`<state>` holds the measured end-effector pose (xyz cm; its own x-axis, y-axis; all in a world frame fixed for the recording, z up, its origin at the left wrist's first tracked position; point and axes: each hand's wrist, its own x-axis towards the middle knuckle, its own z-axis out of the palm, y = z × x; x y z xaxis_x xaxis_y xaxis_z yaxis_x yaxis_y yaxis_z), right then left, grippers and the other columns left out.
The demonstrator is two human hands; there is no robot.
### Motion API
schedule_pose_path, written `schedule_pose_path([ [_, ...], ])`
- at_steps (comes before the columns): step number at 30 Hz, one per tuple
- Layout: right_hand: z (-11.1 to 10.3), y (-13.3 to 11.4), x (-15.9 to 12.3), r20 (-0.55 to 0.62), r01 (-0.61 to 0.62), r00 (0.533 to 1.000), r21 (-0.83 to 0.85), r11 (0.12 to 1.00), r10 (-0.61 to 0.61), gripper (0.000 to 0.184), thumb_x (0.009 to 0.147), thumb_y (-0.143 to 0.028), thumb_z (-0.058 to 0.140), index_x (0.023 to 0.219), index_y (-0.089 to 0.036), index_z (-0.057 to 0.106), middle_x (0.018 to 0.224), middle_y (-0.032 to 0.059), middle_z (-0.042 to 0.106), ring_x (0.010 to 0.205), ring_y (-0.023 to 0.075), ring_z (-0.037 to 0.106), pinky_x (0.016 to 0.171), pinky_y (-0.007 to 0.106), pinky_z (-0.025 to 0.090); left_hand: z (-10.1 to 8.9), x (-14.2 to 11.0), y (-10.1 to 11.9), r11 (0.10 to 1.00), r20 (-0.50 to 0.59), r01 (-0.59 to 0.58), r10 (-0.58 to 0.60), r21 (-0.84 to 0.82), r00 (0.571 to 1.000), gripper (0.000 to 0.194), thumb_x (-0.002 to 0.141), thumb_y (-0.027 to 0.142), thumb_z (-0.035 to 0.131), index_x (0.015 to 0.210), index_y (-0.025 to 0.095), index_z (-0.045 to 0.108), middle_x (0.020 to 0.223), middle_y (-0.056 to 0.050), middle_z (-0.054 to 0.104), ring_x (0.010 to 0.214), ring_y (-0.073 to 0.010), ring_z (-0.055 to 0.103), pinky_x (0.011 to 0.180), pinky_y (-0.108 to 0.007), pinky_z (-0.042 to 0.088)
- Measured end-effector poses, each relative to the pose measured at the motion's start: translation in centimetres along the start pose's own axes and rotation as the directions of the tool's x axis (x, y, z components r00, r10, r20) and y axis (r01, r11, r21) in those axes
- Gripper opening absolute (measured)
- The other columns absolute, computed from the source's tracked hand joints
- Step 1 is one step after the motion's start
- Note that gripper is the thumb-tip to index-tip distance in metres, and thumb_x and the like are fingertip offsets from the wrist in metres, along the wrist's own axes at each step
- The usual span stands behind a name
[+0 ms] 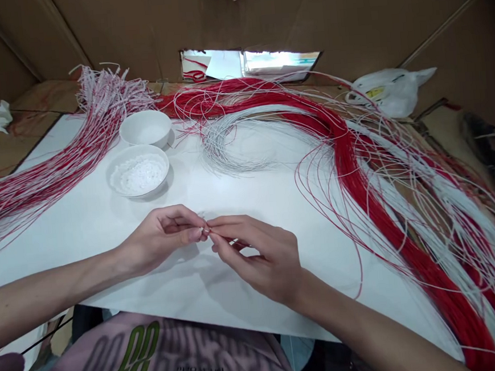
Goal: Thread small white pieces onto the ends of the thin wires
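My left hand (174,234) and my right hand (259,253) meet fingertip to fingertip over the white tabletop (248,194). Thumb and fingers of the left are pinched at a tiny white piece (202,229), mostly covered by the fingertips. The right hand pinches at the same spot; what it grips there is too small to make out. Beyond the left hand, a white bowl (114,187) holds many small white bits. Just behind it, a second white bowl (145,129) shows no contents from here.
Long red wires (348,160) and white wires (456,220) sweep along the back and right side. Pale wires (222,144) curl mid-table. Red wires with white ends (103,99) lie at left. Cardboard walls (142,39) enclose the table; a plastic bag (394,91) lies back right.
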<state>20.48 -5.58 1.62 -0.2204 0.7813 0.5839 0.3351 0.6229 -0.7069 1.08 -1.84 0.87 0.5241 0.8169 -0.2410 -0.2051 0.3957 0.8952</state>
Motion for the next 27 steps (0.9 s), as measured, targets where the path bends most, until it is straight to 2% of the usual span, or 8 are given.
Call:
schedule_pose_path([
  [4, 0.1, 0.3, -0.1, 0.007, 0.038, 0.999, -0.036, 0.999, -0.038, 0.011, 0.086, -0.007, 0.062, 0.090, -0.015, 0.068, 0.094, 0.0060, 0.074, 0.081, 0.0121, 0.071, 0.061, 0.016, 0.061, 0.0, 0.0, -0.1, 1.000, -0.024, 0.012, -0.012, 0.009, 1.000, 0.010, 0.073, 0.022, 0.081, 0.079, 0.019, 0.074, 0.081, -0.001, 0.073, 0.078, -0.0094, 0.066, 0.077, -0.018, 0.051],
  [10, 0.2, 0.9, -0.3, 0.042, 0.013, 0.999, -0.051, 0.999, -0.011, 0.011, 0.089, -0.008, 0.059, 0.093, -0.015, 0.067, 0.095, 0.0069, 0.073, 0.083, 0.0137, 0.071, 0.063, 0.020, 0.062, -0.1, 0.3, -0.4, 0.995, -0.035, -0.004, 0.008, 0.100, 0.999, 0.013, 0.075, 0.023, 0.079, 0.082, 0.016, 0.070, 0.085, -0.003, 0.071, 0.082, -0.0133, 0.066, 0.079, -0.024, 0.052],
  [16, 0.4, 1.2, -0.3, 0.034, 0.038, 0.999, -0.035, 0.999, -0.036, 0.014, 0.089, -0.007, 0.057, 0.095, -0.016, 0.066, 0.093, 0.0070, 0.071, 0.081, 0.0141, 0.069, 0.056, 0.019, 0.060, 0.0, 0.4, -0.2, 0.978, -0.014, -0.041, 0.045, 0.206, 0.999, 0.015, 0.075, 0.024, 0.077, 0.083, 0.016, 0.068, 0.086, -0.003, 0.071, 0.083, -0.0149, 0.066, 0.079, -0.026, 0.052],
  [19, 0.6, 1.2, -0.5, 0.023, 0.034, 0.999, -0.002, 0.999, -0.034, 0.014, 0.088, -0.007, 0.059, 0.098, -0.014, 0.065, 0.094, 0.0088, 0.068, 0.080, 0.0145, 0.069, 0.057, 0.019, 0.061, 0.3, 0.2, -0.1, 0.984, 0.003, -0.033, 0.033, 0.177, 0.999, 0.014, 0.076, 0.024, 0.077, 0.083, 0.016, 0.068, 0.083, -0.003, 0.071, 0.082, -0.0151, 0.066, 0.078, -0.026, 0.051],
  [22, 0.7, 1.1, -0.8, 0.011, 0.046, 0.999, 0.011, 0.999, -0.046, 0.016, 0.090, -0.008, 0.058, 0.100, -0.017, 0.065, 0.097, 0.0076, 0.066, 0.072, 0.0116, 0.067, 0.054, 0.018, 0.061, 0.7, -0.1, -0.2, 0.994, 0.015, -0.029, 0.028, 0.107, 0.999, 0.016, 0.076, 0.026, 0.077, 0.082, 0.015, 0.067, 0.081, -0.003, 0.072, 0.079, -0.0153, 0.066, 0.077, -0.026, 0.050],
  [27, 0.9, 1.4, -0.9, -0.013, 0.162, 0.987, -0.036, 0.986, -0.163, 0.027, 0.092, -0.004, 0.049, 0.108, -0.020, 0.064, 0.097, 0.0067, 0.064, 0.063, 0.0087, 0.064, 0.050, 0.017, 0.059, 1.3, 0.0, -0.2, 0.999, 0.047, 0.001, 0.000, -0.038, 0.999, 0.020, 0.074, 0.029, 0.079, 0.082, 0.015, 0.067, 0.081, -0.004, 0.071, 0.079, -0.0148, 0.064, 0.078, -0.027, 0.047],
])
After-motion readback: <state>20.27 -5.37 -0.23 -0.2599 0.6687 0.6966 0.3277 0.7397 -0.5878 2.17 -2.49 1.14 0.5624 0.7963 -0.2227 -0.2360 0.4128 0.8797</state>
